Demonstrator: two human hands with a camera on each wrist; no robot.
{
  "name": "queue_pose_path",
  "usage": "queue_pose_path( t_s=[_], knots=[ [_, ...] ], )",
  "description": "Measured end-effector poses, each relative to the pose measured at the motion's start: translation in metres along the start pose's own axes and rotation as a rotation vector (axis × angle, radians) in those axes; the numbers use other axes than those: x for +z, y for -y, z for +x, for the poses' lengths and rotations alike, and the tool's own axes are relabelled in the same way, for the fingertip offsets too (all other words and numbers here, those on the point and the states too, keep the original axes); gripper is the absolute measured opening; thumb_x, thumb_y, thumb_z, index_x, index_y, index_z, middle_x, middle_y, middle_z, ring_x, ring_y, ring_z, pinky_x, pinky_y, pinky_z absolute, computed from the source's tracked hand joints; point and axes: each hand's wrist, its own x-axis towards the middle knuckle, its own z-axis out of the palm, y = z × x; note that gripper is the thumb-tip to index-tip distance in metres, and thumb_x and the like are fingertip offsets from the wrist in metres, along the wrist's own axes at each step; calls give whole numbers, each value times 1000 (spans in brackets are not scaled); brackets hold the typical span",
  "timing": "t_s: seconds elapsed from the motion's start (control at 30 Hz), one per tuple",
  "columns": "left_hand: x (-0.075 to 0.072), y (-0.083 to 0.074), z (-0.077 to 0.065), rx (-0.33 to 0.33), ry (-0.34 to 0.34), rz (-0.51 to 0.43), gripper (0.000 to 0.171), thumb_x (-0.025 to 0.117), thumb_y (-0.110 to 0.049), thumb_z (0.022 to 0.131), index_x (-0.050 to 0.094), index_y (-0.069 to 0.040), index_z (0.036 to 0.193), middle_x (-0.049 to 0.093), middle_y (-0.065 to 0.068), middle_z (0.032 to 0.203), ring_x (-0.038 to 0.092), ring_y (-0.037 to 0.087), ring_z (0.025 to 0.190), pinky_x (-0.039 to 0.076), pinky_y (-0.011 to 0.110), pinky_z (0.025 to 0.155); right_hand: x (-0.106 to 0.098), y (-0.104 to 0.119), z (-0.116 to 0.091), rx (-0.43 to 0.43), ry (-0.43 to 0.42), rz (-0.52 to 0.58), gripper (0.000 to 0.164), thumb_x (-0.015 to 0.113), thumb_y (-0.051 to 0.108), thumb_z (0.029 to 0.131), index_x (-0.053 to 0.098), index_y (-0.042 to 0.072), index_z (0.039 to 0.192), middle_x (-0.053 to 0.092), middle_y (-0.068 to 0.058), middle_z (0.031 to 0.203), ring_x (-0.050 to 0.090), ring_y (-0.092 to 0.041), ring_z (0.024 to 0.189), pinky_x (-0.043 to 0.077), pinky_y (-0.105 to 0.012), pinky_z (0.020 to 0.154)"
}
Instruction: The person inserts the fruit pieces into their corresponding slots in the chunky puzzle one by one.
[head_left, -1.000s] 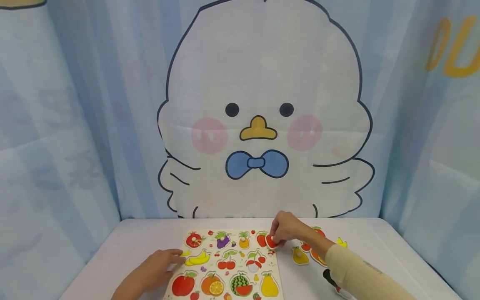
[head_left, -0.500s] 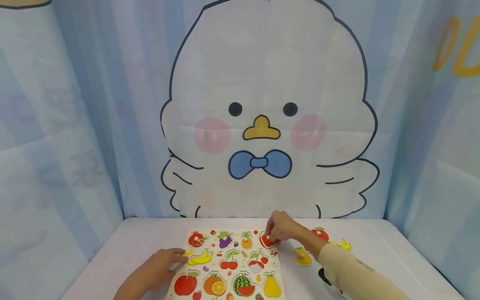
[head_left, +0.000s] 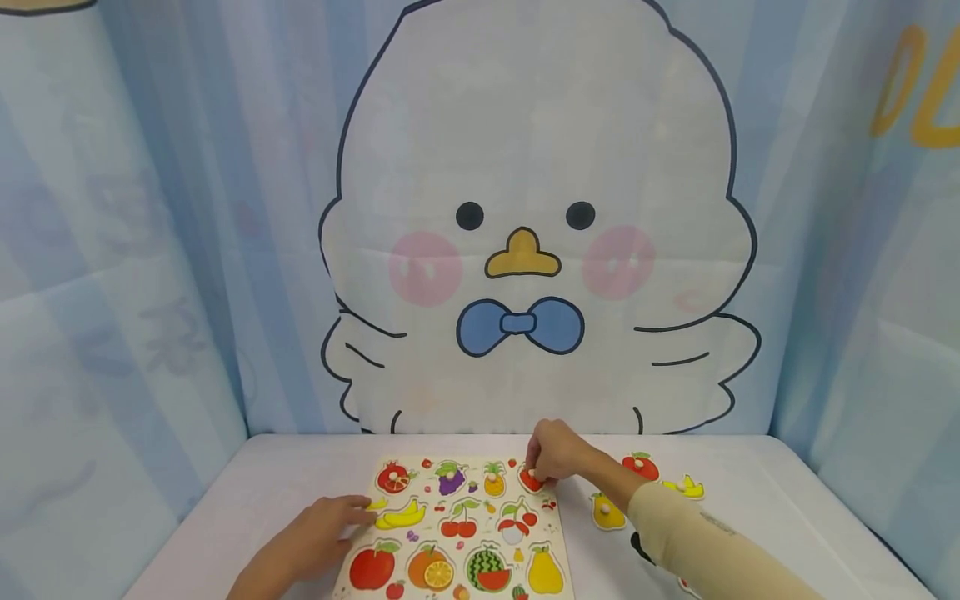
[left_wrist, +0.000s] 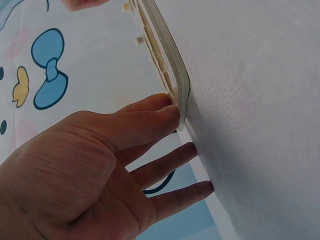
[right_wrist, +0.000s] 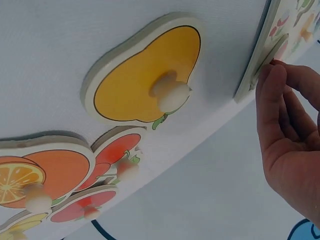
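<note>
The right hand (head_left: pixel 555 450) pinches a red, strawberry-shaped, wooden-looking piece (head_left: pixel 529 481) at the far right corner of the flat cream fruit-printed board (head_left: pixel 429 532), whose left edge the left hand (head_left: pixel 322 532) touches with straight fingers; pressing the piece down tilted could leave it jammed crooked. Counted: 2 hands, 1 board, 3 knobbed seated fruits (head_left: pixel 452 485), at least 5 loose fruit pieces (right_wrist: pixel 132 85) beyond.

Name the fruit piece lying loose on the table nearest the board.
The yellow pear piece; the red fruit piece and yellow banana piece lie farther from the board.
</note>
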Motion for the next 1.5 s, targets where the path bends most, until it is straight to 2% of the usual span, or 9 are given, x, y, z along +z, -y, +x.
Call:
queue_pose_path(
  t_s=[0.33, 0.53, 0.9, 1.07, 1.23, 1.37, 1.5],
  knots=[
    [-3, 1, 0, 10, -1, 2, 31, 76, -14, 80, 72, -21, 109, 61, 4, 124, 53, 31, 111, 45, 61, 94, -1, 4, 2, 8, -16, -25, 13, 77, 1, 76, 67, 9, 72, 62, -3, 67, 60, -15, 54, 54, -22, 52],
    [-1, 2, 1, 47, 7, 16, 31, 74, -11, 81, 72, -19, 110, 60, 6, 126, 52, 33, 114, 44, 60, 95, 2, 1, 1, 33, -21, -3, 13, 78, 2, 76, 67, 8, 73, 62, -4, 69, 61, -16, 55, 54, -22, 52],
    [1, 0, 2, 47, 12, 21, 30, 75, -12, 81, 72, -19, 110, 60, 5, 125, 52, 33, 114, 44, 60, 96, 5, -2, -1, 11, -42, -13, 14, 78, 0, 75, 66, 8, 72, 61, -4, 66, 61, -15, 53, 54, -23, 50],
    [-2, 1, 0, 26, 16, 19, 29, 75, -12, 81, 72, -19, 109, 60, 5, 125, 52, 33, 114, 43, 61, 96, 1, -6, -2, -59, 26, 29, 8, 75, 1, 79, 72, 7, 82, 63, -3, 69, 62, -15, 54, 55, -23, 53],
    [-2, 1, 1, 18, 24, 22, 29, 74, -12, 81, 72, -19, 109, 60, 6, 126, 52, 33, 115, 43, 61, 96, -3, -16, -7, -104, 88, 132, 19, 71, -1, 82, 73, 7, 99, 66, -4, 74, 63, -17, 57, 57, -27, 58],
    [-1, -1, 2, 7, 27, 13, 29, 74, -13, 81, 72, -20, 109, 60, 6, 127, 51, 33, 116, 42, 61, 97, -7, -25, -11, -157, 88, 146, 26, 70, 1, 84, 71, 7, 110, 67, -3, 75, 62, -18, 58, 57, -28, 60],
    [-2, -2, 3, 6, 35, 8, 28, 74, -14, 82, 72, -20, 109, 59, 6, 127, 51, 33, 116, 42, 61, 97, -12, -30, -14, -181, 55, 155, 28, 70, 3, 85, 69, 6, 113, 65, -4, 74, 62, -21, 61, 57, -31, 60]
  ],
)
